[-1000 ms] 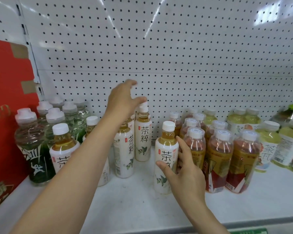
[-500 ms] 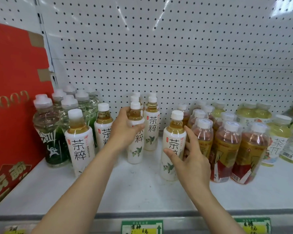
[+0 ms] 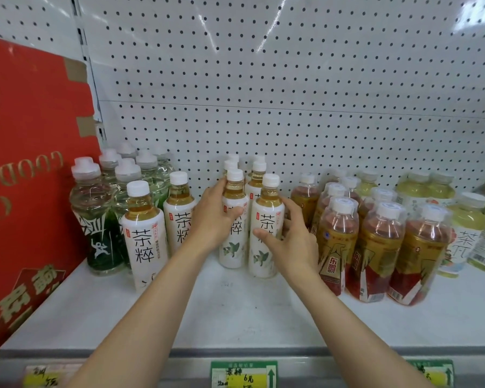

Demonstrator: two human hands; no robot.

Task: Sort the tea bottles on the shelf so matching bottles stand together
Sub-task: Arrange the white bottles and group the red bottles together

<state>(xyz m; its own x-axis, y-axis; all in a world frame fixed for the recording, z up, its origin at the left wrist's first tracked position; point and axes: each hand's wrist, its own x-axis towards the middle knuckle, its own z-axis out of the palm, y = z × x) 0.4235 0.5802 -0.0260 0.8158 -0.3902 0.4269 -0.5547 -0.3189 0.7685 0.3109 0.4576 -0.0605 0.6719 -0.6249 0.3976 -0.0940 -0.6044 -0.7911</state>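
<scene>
Several white-labelled tea bottles with white caps stand on the white shelf (image 3: 235, 309). My left hand (image 3: 212, 219) grips one of them (image 3: 235, 242) round its middle. Right beside it stands another white tea bottle (image 3: 266, 247), and my right hand (image 3: 293, 242) holds it from the right, thumb across the label. Further white bottles stand behind these two. At the left stand two more white tea bottles (image 3: 144, 236) (image 3: 179, 214). Red-and-gold labelled tea bottles (image 3: 378, 247) are grouped to the right.
Clear green-labelled bottles (image 3: 95, 219) stand at the left beside a red cardboard box (image 3: 31, 191). Pale yellow-green bottles (image 3: 465, 233) fill the far right. A white pegboard wall (image 3: 263, 93) backs the shelf. Price tags (image 3: 242, 373) line the shelf's front edge.
My left hand came down from the back row and took hold of a white bottle, now beside the bottle in my right hand. The view has moved closer.
</scene>
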